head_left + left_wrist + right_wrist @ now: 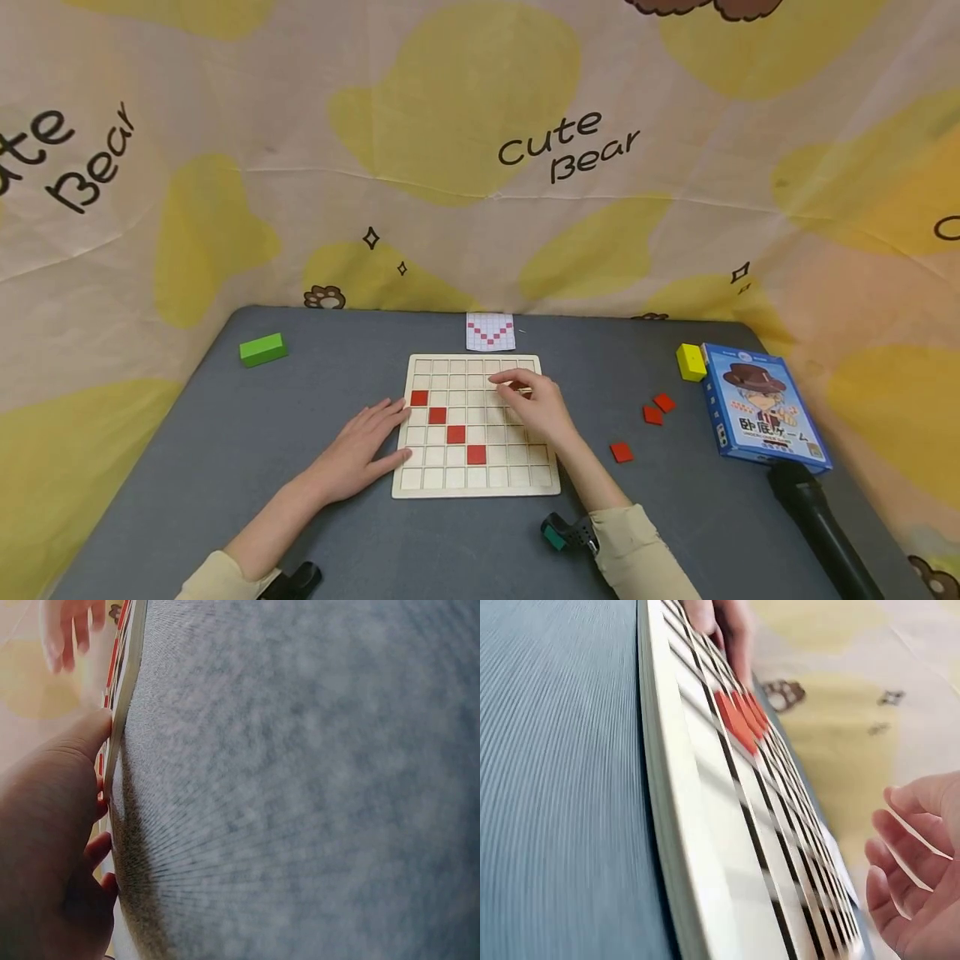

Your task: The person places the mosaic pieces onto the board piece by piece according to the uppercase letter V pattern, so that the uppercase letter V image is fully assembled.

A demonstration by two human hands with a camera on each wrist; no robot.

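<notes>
Nearest the camera, pale sleeves reach in over the bench, and a black microphone lies by its right edge. The gridded board sits mid-bench, with four red tiles in a diagonal. The left hand lies with extended fingers, its thumb and fingertips touching the board's left edge. The right hand hovers over the board's far right part, fingers loosely bent, apparently gripping nothing; red shows beneath it.

Three loose tiles lie toward the bench's right edge, near a blue box and yellow block. A patterned card lies at the far edge, a green block near the far left corner.

The tiles look light, stiff and thin, best pinched by opposite sides; the board seems rigid, possibly prone to sliding, and best steadied at its rim.
</notes>
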